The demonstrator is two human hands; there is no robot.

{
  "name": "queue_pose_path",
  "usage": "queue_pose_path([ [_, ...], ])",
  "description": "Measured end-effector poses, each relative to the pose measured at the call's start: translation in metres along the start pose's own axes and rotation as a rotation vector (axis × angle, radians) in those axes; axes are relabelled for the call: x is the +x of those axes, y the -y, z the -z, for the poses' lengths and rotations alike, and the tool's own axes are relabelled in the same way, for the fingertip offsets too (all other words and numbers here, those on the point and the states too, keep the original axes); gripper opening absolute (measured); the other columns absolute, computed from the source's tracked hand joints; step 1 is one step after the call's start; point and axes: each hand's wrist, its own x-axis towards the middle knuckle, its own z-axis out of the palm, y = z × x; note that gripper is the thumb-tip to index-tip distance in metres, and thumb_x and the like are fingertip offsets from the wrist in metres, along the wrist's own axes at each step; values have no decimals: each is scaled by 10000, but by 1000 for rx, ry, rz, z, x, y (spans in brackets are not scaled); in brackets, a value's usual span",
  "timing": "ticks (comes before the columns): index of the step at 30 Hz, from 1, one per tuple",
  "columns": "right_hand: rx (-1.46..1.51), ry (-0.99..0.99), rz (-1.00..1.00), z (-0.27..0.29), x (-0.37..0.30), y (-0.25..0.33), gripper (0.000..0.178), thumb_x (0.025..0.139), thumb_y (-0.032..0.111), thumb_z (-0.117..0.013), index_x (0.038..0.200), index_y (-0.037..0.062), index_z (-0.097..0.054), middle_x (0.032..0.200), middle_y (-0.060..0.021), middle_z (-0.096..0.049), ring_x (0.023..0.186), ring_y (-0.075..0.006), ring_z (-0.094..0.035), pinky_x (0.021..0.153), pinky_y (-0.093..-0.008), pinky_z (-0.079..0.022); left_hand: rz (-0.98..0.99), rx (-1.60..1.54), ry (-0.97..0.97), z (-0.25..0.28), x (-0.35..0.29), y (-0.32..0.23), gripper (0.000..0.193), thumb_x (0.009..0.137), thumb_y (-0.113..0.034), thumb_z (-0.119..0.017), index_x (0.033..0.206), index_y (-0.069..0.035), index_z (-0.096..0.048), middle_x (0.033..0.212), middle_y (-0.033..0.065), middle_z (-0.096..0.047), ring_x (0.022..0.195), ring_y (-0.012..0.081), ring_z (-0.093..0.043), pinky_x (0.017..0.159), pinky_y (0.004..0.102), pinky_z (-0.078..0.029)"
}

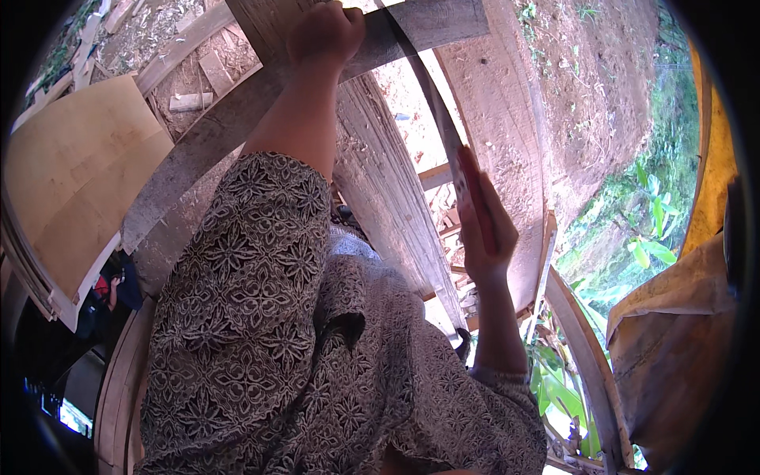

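Observation:
My right hand (489, 226) is closed around the reddish handle of a handsaw. The dark, narrow saw blade (431, 91) points away from me and meets a long grey wooden board (423, 28) near its right end. My left hand (324, 36) is closed in a fist on the same board, to the left of the blade; its fingertips are hidden. This board slants from the far right down to the near left. Beneath it, a thick weathered plank (388, 174) and a wide pale plank (499, 134) run away from me.
Sheets of tan plywood (87, 150) stand at the left. Wood offcuts (190, 101) and shavings litter the ground at the far left. On the right are bare soil (594, 95), green plants (653, 226) and a brown-yellow tarp (673, 340). Part of another person (111, 289) shows at the left.

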Motion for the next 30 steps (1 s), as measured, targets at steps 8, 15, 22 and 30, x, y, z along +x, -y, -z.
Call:
queue_pose_path([
  [8,-16,81,181,-12,50,-33,498,1004,-87,-469,1501,-66,-452,1524,-269,-507,1446,-324,-473,1197,-430,-397,6,32,34,6,-7,-1,430,936,-375,-495,999,-49,-769,1044,170,-751,968,370,-734,870,501,-588],
  [15,162,-41,60,-94,232,-42,453,989,37,-638,1423,-66,-558,1428,-170,-632,1345,-218,-589,1135,-309,-451,38,27,146,7,-11,-16,442,949,-415,-505,1029,-68,-769,1091,156,-743,1045,341,-724,918,488,-574],
  [22,-42,-17,-16,-11,31,-22,480,1026,6,-537,1497,-60,-471,1422,-221,-584,1236,-263,-517,1033,-375,-437,-11,16,22,-2,-3,0,459,957,-405,-474,1035,-56,-762,1106,167,-740,1044,351,-722,915,497,-572],
  [30,-140,-46,-135,41,-60,-14,519,1054,124,-571,1527,-50,-448,1297,-178,-693,816,-106,-657,697,-252,-525,24,59,-14,-7,3,-2,394,942,-368,-504,933,-49,-734,994,192,-735,938,375,-722,832,520,-576],
])
